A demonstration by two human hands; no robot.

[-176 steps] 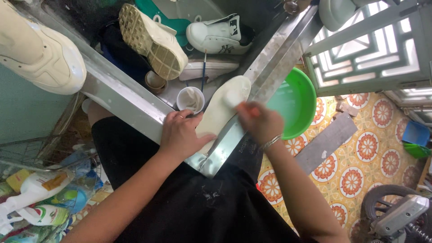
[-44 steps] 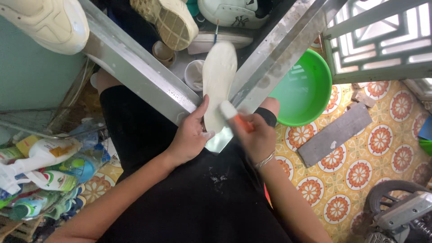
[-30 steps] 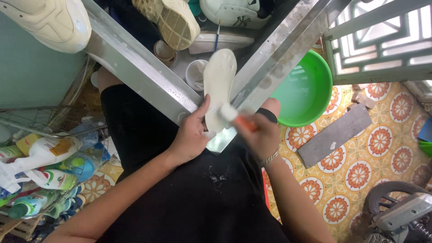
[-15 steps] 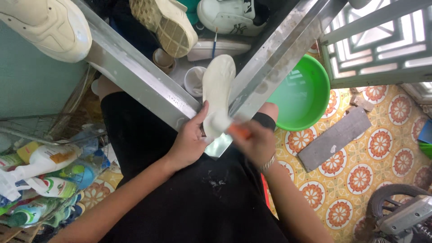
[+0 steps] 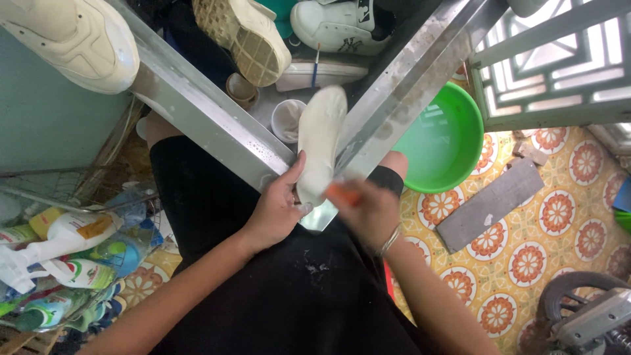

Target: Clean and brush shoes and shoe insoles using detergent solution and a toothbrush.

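My left hand grips the near end of a long white shoe insole that rests over the corner of a metal tray. My right hand is blurred with motion at the insole's near end and is closed on a small orange-handled tool, probably a brush. Its tip is hidden by the blur.
Inside the tray lie white sneakers, another sneaker, two small cups and a thin brush. A green basin sits on the patterned tile floor to the right, beside a grey slab. Cleaning bottles fill a wire rack at left.
My right hand has slid with the orange tool from the middle of the insole down to its near end. The left hand keeps its grip.
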